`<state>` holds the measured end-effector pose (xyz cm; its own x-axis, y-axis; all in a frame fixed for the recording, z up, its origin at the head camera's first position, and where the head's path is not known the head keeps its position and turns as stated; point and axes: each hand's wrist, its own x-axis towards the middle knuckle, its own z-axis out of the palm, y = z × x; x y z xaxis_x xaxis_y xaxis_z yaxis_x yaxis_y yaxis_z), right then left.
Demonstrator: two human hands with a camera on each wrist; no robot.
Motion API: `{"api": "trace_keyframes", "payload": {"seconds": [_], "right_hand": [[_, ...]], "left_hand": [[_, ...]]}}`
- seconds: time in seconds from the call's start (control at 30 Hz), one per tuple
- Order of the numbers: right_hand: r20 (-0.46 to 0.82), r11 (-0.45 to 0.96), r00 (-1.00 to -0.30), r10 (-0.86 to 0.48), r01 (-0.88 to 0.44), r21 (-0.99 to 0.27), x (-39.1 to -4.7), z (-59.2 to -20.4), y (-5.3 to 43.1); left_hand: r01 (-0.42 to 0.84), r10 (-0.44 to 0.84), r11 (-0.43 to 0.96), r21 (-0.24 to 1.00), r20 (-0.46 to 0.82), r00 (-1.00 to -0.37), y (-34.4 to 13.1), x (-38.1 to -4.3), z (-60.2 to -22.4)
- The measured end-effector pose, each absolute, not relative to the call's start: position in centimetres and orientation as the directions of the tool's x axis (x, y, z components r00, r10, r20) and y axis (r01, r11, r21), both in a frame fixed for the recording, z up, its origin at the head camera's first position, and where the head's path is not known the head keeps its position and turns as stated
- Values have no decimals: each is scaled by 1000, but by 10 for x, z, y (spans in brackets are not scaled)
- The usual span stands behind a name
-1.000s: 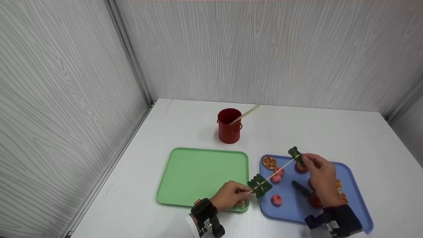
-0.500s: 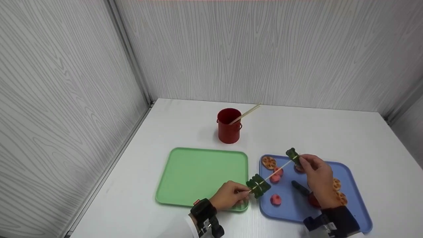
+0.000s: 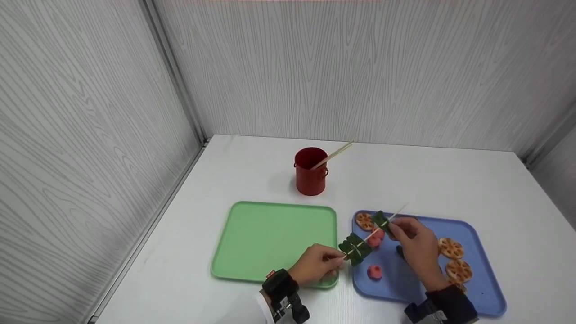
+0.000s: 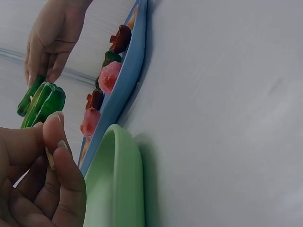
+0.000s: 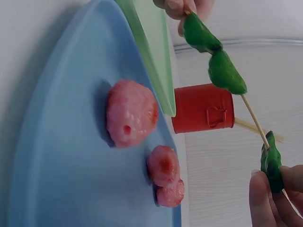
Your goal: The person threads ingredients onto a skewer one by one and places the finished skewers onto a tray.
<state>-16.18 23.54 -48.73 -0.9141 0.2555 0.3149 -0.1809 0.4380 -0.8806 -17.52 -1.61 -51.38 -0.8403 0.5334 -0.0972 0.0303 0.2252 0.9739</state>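
My left hand (image 3: 315,264) pinches the lower end of a thin wooden skewer (image 5: 253,115) between thumb and fingers, over the gap between the two trays. Close to those fingertips, green pepper pieces (image 3: 355,249) are threaded on the skewer. Farther up, another green pepper piece (image 3: 380,220) is on the shaft, pinched at its side by my right hand (image 3: 418,247) above the blue tray. The bare skewer tip sticks out beyond this piece. In the left wrist view, green pepper (image 4: 45,103) stands just above the left fingertips.
A green tray (image 3: 274,238) lies at left. The blue tray (image 3: 488,288) at right bears pink lumps (image 3: 374,272) and lotus root slices (image 3: 459,271); the right hand hides part of it. A red bucket (image 3: 310,180) with more skewers (image 3: 335,153) stands behind.
My right hand has moved left and down, bringing its green pepper piece along the skewer toward the others. The tip now shows beyond it. My left hand has stayed nearly still.
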Motion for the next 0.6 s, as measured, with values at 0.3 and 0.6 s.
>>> {"api": "trace_keyframes", "payload": {"seconds": [0.3,0.6], "right_hand": [[317,430,-928,197,-209,-878,-150,-474,209],[285,421,-941,182,-188,-887,-143,-467,198]], "left_hand": [[29,541,207,978,-89,-837,-16,-174,-512],[11,550,216,976,-112,-828,-17,-174,-513]]}}
